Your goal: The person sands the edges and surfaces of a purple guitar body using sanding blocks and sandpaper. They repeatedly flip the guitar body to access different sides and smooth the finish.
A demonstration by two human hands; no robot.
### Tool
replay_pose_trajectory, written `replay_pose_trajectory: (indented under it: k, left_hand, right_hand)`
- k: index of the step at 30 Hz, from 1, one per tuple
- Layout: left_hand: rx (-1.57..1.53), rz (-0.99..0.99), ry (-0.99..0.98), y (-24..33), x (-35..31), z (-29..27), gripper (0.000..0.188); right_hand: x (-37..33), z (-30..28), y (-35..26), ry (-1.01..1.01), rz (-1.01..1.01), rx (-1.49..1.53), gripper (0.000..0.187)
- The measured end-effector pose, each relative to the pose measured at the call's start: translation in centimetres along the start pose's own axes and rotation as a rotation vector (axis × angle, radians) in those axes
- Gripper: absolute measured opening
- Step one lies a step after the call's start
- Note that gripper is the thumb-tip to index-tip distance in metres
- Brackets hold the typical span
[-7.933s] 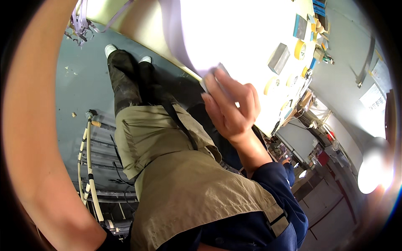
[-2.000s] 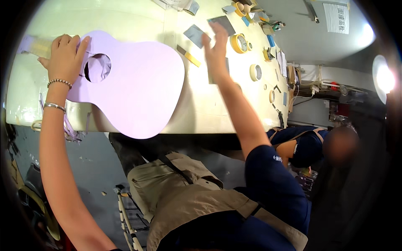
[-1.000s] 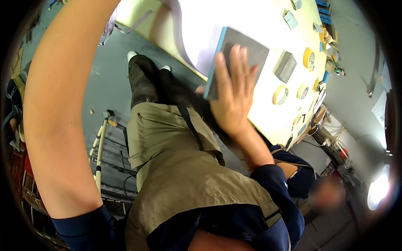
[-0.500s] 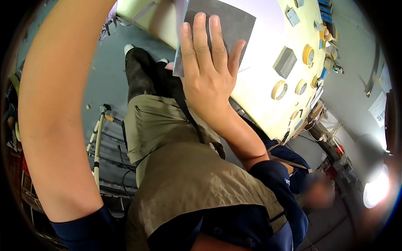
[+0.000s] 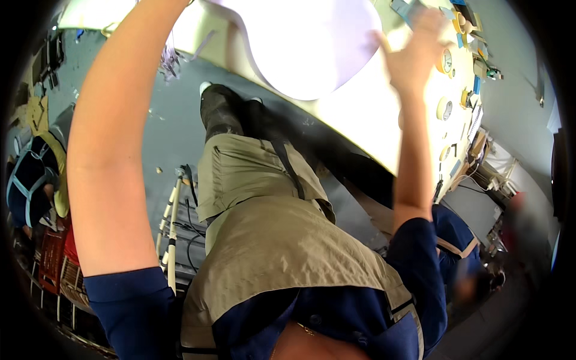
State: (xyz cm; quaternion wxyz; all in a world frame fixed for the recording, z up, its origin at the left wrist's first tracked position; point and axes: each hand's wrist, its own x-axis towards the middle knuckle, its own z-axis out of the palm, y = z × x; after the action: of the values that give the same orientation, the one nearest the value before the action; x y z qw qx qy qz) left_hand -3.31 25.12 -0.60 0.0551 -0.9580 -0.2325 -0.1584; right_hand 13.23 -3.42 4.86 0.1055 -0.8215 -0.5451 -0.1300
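Note:
My right hand (image 5: pixel 415 57) is over the pale yellow table (image 5: pixel 369 123), its thumb spread well away from the fingers. Motion blurs the fingertips, which are close to a grey-blue block or pad (image 5: pixel 403 8); whether they touch it I cannot tell. A pale lilac-white sheet-like piece (image 5: pixel 312 57) with a rounded edge lies on the table and hangs slightly past its near edge. My left forearm reaches up beyond the top edge of the head view, so that hand is hidden.
Yellow tape rolls (image 5: pixel 444 109) line the table's right part. Purple shreds (image 5: pixel 170 60) hang by the table's left edge. A cream-coloured tubular frame (image 5: pixel 170 231) stands left of my apron. People in dark blue are at right (image 5: pixel 456 237) and far left (image 5: pixel 29 186).
My right hand has left the dark grey sheet and moved right across the table. That sheet is no longer visible over the lilac-white piece. My left arm has shifted right in the view.

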Motion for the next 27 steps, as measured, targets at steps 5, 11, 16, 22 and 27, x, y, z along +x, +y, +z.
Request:
replay_pose_trajectory:
  k: [5, 11, 16, 22, 27]
  left_hand:
    - [0.055, 0.303, 0.099, -0.7, -0.1, 0.9, 0.024]
    - [-0.051, -0.199, 0.258, -2.4, 0.5, 4.7, 0.066]
    - [-1.53, -1.226, 0.13, -6.6, 1.4, 4.1, 0.06]
    - [-2.15, -0.928, -0.193, -5.0, 1.4, 1.6, 0.04]
    - [-1.924, -0.755, 0.026, -2.9, -3.0, -11.1, 0.034]
  right_hand:
    - [-2.8, 4.9, -18.4, -0.09, -0.013, -0.081, 0.092]
    - [-10.7, 0.6, -11.2, -0.219, 0.5, 0.009, 0.076]
    - [-14.2, 0.2, -8.3, 0.124, 0.973, 1.033, 0.075]
    - [-11.3, 1.7, -12.9, 0.241, 0.954, 1.667, 0.096]
    - [-12.5, -2.6, -14.1, 0.267, 0.953, 1.963, 0.099]
